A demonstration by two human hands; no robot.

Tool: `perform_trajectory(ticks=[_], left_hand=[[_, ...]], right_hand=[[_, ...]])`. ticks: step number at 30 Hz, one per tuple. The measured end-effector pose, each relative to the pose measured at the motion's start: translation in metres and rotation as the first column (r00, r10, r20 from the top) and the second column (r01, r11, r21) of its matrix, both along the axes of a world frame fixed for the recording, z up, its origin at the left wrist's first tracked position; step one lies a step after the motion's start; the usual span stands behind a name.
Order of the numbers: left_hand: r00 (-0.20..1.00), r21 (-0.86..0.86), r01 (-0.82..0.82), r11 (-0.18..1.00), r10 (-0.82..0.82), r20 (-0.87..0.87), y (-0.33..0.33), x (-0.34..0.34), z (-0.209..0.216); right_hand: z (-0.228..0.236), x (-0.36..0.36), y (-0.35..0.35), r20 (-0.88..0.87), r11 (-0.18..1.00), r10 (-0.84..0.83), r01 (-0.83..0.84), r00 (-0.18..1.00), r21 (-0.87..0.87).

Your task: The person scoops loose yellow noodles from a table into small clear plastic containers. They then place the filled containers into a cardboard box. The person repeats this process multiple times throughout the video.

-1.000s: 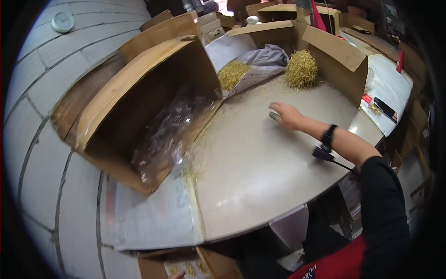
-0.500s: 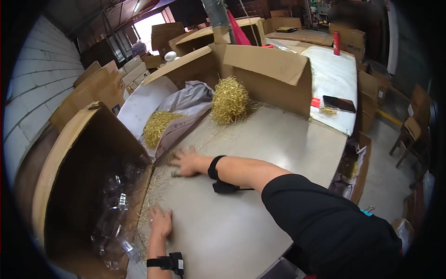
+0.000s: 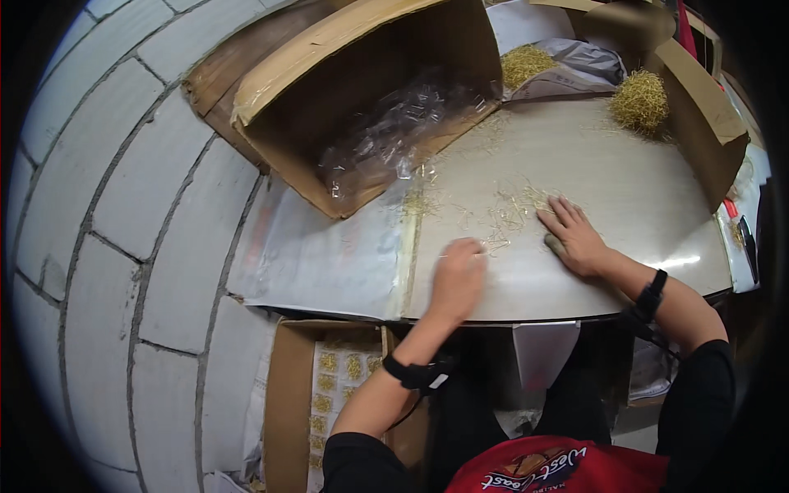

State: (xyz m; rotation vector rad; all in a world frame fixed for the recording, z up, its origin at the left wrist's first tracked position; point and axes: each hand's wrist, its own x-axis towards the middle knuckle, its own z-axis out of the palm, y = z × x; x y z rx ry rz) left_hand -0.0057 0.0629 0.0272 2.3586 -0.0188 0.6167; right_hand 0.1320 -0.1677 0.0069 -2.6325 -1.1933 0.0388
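My right hand (image 3: 575, 240) lies flat on the grey tabletop (image 3: 657, 189), fingers stretched out, its fingertips beside a thin scatter of loose gold wire-like pieces (image 3: 511, 212). To its left, my left hand (image 3: 459, 278) is over the table near the front edge. Motion smears its fingers; they look bent, and whether they hold anything cannot be made out. Farther back stands a dense clump of the same gold pieces (image 3: 639, 100). Another gold heap (image 3: 526, 66) rests in a whitish sack (image 3: 571, 80) at the far side.
A cardboard box (image 3: 329, 70) on its side holds clear plastic pieces (image 3: 394, 123). Plastic sheeting (image 3: 329, 255) covers the table's left part. Below the front edge, an open carton (image 3: 283, 386) contains several small packets of gold pieces (image 3: 322, 403). A block wall (image 3: 123, 205) rises at left.
My view has swung left and downward. Both hands have come back toward the front edge, and loose gold pieces now lie nearer the middle of the table.
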Motion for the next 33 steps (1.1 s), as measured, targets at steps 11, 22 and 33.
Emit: perform_trajectory(ticks=[11, 22, 33], left_hand=[[0.826, 0.163, -0.555, 0.816, 0.517, 0.227, 0.136, 0.084, 0.015], [0.918, -0.519, -0.353, 0.779, 0.394, -0.033, 0.19, 0.129, -0.027], [0.947, -0.793, -0.228, 0.566, 0.319, -0.044, 0.026, -0.011, 0.016]], right_hand=[[0.008, 0.028, 0.015, -0.103, 0.997, 0.066, -0.07, 0.993, -0.034], [0.018, 0.011, -0.031, -0.082, 0.994, 0.047, -0.054, 0.996, -0.095], [0.041, -0.06, 0.054, -0.525, 0.63, 0.26, 0.269, 0.811, 0.729]])
